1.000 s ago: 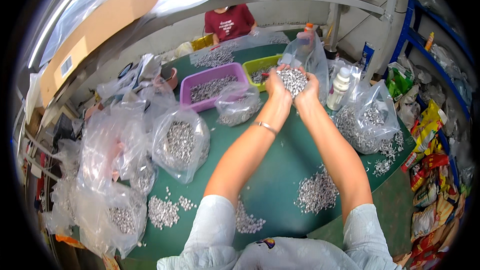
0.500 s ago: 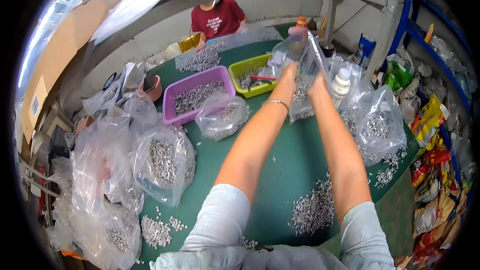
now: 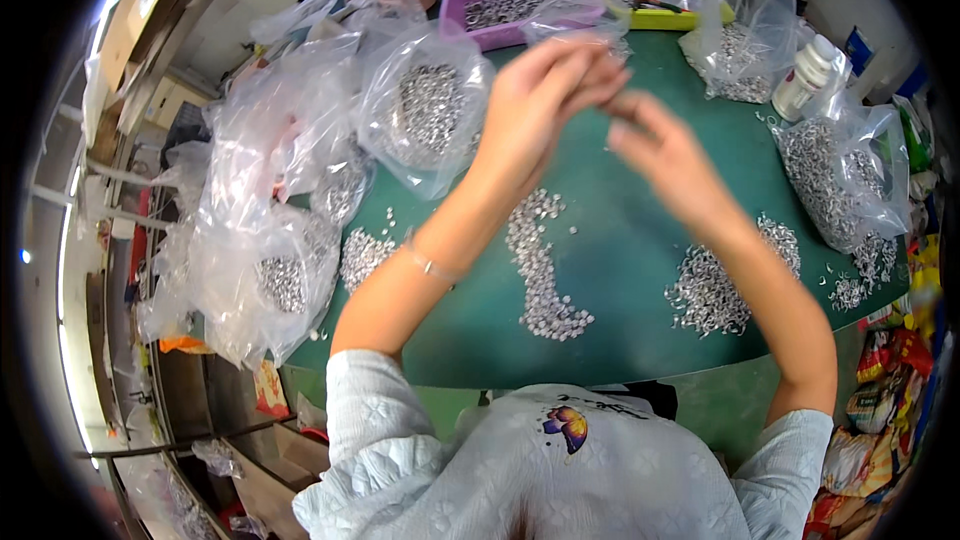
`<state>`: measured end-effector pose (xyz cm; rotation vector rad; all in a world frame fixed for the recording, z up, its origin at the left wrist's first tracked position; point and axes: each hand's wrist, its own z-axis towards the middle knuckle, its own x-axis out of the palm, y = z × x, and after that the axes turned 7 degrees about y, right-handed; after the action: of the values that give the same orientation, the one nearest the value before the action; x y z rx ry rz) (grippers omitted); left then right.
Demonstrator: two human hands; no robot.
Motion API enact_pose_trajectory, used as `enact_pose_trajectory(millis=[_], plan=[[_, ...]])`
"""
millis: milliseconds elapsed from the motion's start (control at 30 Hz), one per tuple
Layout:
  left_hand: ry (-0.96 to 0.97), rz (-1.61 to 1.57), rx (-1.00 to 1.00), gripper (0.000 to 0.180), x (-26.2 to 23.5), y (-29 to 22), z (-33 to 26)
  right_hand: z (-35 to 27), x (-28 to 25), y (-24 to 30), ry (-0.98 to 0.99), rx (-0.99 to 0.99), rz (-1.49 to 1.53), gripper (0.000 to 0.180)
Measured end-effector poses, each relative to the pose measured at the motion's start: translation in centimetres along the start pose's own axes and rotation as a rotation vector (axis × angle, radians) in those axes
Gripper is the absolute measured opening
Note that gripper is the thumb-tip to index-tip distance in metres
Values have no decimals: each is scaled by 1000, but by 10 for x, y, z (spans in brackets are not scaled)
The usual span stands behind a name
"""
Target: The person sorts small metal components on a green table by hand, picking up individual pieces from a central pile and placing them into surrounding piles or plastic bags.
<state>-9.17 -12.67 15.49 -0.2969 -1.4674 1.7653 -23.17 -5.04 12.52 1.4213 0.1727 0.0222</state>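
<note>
My left hand (image 3: 555,85), with a bangle at the wrist, is raised over the green table (image 3: 640,340). Its bent fingers are blurred, and whether they hold anything cannot be made out. Close beside it on the right, my right hand (image 3: 670,155) has its thumb and fingers apart with nothing visible in them. Behind the left hand lies a clear bag (image 3: 575,15) against the purple tray (image 3: 470,20) of small metal pieces. Below the hands, a strip of small silvery pieces (image 3: 540,275) lies on the table. A pile of hook-like metal pieces (image 3: 705,290) sits under my right forearm.
A tall clear bag (image 3: 740,65) of metal pieces stands near the lime-green tray (image 3: 650,15) and a white bottle (image 3: 805,80). Another filled bag (image 3: 835,185) lies at the right edge. Open bags (image 3: 430,105) crowd the left side. Packets fill a rack at right.
My hands have let go of the clear bag by the white bottle and come back nearer to me. The view has tipped down, showing the strip of pieces and the table's near edge.
</note>
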Motion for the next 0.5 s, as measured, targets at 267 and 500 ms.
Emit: enact_pose_trajectory(millis=[267, 500], plan=[[-119, 1059, -84, 30, -110, 107, -130, -2, 53, -121, 76, 29, -630, 17], [134, 1118, -126, 38, -118, 128, -115, 1, 93, -135, -116, -253, -1152, 13]])
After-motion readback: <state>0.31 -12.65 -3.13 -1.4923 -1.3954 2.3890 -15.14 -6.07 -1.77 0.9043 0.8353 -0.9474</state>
